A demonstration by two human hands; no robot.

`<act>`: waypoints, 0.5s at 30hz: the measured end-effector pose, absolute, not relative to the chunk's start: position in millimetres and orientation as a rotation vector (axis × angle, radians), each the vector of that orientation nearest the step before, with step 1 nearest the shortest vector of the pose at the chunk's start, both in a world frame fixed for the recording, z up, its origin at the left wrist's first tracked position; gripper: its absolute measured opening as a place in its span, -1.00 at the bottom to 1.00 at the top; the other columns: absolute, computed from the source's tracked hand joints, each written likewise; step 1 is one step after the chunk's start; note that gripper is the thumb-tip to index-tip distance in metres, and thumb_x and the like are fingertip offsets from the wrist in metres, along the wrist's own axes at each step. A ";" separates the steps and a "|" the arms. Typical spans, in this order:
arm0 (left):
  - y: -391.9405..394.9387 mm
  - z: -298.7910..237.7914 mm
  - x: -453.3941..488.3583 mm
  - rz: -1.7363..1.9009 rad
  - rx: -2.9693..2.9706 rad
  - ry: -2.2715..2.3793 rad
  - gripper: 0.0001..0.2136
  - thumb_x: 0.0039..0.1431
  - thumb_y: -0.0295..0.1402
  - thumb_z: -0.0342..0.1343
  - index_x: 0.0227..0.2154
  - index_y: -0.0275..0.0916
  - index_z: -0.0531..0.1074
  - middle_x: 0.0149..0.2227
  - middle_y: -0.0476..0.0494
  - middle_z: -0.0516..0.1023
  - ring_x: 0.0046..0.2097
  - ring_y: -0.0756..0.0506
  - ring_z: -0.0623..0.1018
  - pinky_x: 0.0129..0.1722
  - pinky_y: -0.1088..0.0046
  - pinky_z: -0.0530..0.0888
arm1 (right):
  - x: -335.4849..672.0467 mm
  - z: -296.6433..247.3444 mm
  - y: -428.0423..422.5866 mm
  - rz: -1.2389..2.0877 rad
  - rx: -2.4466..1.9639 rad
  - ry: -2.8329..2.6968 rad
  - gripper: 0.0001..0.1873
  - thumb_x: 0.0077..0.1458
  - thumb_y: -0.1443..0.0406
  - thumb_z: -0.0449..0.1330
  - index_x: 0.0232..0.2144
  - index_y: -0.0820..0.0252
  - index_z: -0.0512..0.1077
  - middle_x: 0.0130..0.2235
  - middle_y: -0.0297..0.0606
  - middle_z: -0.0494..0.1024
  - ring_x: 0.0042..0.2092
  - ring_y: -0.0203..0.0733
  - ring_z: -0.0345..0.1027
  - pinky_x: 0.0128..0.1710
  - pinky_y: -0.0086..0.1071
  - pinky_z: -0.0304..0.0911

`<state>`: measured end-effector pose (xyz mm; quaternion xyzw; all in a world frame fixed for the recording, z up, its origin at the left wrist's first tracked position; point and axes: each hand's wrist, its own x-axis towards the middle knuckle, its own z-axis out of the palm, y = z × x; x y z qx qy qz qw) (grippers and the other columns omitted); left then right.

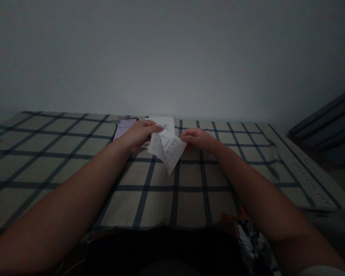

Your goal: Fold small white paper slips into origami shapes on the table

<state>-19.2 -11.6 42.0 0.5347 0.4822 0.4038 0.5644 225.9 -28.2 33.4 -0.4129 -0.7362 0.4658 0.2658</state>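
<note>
Both my hands hold a small white printed paper slip [169, 149] a little above a checked tablecloth [149, 191]. My left hand [138, 134] pinches its upper left edge with closed fingers. My right hand [198, 138] grips its right edge, fingers curled. The slip looks creased or made of overlapping pieces, with grey print on it. Another white sheet [164, 122] lies flat on the cloth just behind my hands.
A phone [123, 128] with a lit screen lies on the cloth behind my left hand. A plain wall rises at the back. A dark slanted panel [327, 122] stands at the right. Dark clothing and a patterned item [247, 230] sit near the front edge.
</note>
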 end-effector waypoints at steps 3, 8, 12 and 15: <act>-12.2 40.9 -18.0 0.953 1.267 1.115 -0.74 -0.16 -0.26 0.34 -0.44 -0.29 0.47 -0.44 -0.12 0.55 -0.47 -0.05 0.51 -0.45 0.43 0.40 | 224.4 35.8 -29.4 1.202 -1.126 -2.022 -0.69 0.06 0.08 0.22 -0.40 0.24 0.46 -0.40 -0.30 0.53 -0.40 -0.33 0.37 -0.37 -0.44 0.26; -13.0 44.5 -17.9 0.951 1.272 1.134 -0.78 -0.16 -0.29 0.34 -0.48 -0.29 0.46 -0.45 -0.12 0.53 -0.44 -0.05 0.52 -0.43 0.42 0.44 | 225.2 37.9 -30.0 1.122 -1.174 -2.074 -0.67 0.12 0.09 0.17 -0.38 0.26 0.51 -0.42 -0.28 0.55 -0.42 -0.34 0.37 -0.39 -0.44 0.26; -14.7 49.3 -18.9 0.859 1.206 1.127 -0.89 -0.11 -0.38 0.29 -0.50 -0.28 0.50 -0.45 -0.09 0.52 -0.44 -0.03 0.51 -0.46 0.48 0.47 | 226.4 36.8 -29.4 1.081 -1.244 -2.137 -0.67 0.13 0.09 0.17 -0.35 0.25 0.55 -0.45 -0.29 0.55 -0.46 -0.35 0.35 -0.45 -0.46 0.21; -14.4 50.5 -22.3 0.735 1.218 1.111 -0.89 -0.11 -0.42 0.28 -0.44 -0.29 0.56 -0.39 -0.14 0.56 -0.40 -0.03 0.53 -0.48 0.52 0.48 | 226.0 38.7 -31.4 1.091 -1.267 -2.182 -0.69 0.13 0.10 0.17 -0.36 0.24 0.55 -0.49 -0.31 0.53 -0.49 -0.35 0.32 -0.47 -0.46 0.20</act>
